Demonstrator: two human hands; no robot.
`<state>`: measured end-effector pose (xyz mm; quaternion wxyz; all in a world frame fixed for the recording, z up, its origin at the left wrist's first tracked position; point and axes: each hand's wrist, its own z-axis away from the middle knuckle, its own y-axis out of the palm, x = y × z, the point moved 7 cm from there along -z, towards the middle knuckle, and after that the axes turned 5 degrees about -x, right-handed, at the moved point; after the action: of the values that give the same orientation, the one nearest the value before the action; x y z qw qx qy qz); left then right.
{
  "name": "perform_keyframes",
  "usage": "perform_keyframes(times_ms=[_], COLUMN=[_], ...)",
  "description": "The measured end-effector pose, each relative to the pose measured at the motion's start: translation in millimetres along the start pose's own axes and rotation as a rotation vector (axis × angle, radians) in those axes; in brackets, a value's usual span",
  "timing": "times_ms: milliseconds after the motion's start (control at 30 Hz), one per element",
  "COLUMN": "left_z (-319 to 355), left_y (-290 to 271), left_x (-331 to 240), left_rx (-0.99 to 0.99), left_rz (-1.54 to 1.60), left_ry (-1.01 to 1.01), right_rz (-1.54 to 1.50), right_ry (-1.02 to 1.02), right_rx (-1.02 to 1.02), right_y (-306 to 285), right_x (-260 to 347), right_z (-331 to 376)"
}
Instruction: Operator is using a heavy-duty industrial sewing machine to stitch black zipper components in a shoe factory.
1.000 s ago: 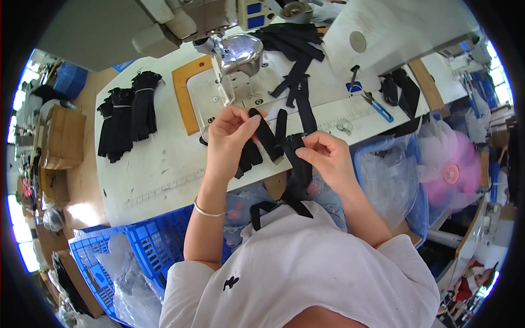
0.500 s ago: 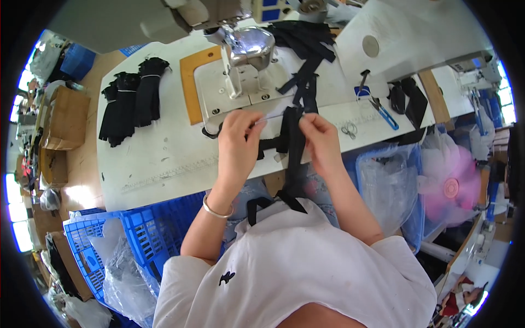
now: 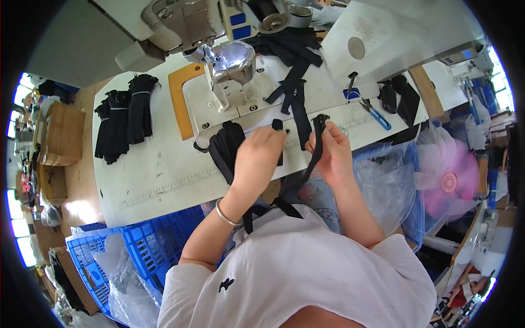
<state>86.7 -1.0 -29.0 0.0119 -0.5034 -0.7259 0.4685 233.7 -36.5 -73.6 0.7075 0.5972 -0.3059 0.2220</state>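
Observation:
My right hand [image 3: 332, 154] pinches a black zipper strip [image 3: 317, 147] near its upper end. The strip hangs down past the table edge toward my lap. My left hand [image 3: 258, 156] is closed, its fingertips together beside a small dark bit that I cannot make out. Beneath and beside this hand lies a folded pile of black strips [image 3: 225, 147], partly covered by it. Another short black piece [image 3: 278, 127] shows behind its fingers. Between the hands, a loose black strip [image 3: 299, 117] runs back to a heap of black strips [image 3: 292, 46].
A sewing machine [image 3: 232, 68] stands just beyond my hands. Tied black bundles [image 3: 141, 106] lie at left. Blue-handled snips [image 3: 377, 116] lie at right. Blue crates [image 3: 147, 235] and a plastic-lined bin [image 3: 415, 191] flank me; a pink fan [image 3: 448, 180] stands at far right.
My left hand has moved right and slightly nearer, uncovering the folded pile. My right hand has lifted the strip's end away to the right. The view has shifted a little.

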Motion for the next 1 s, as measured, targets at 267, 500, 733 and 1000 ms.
perform_keyframes(times_ms=[267,500,733,1000], left_z=[6.6,9.0,1.1,2.3], left_y=[-24.7,-33.9,-51.0,-55.2], left_x=[14.9,15.7,14.9,19.8], left_rx=[-0.287,-0.327,-0.244,-0.267], left_rz=[1.265,1.347,1.115,1.118], left_ry=[-0.884,-0.858,-0.762,-0.755], right_rz=[0.617,0.713,0.817,0.775], right_ry=[-0.073,-0.1,-0.136,-0.169], right_rx=[0.051,0.063,0.126,0.133], right_y=[61.9,76.5,90.5,102.2], right_x=[13.1,15.7,21.2,25.0], right_z=[13.7,7.3,3.8,4.4])
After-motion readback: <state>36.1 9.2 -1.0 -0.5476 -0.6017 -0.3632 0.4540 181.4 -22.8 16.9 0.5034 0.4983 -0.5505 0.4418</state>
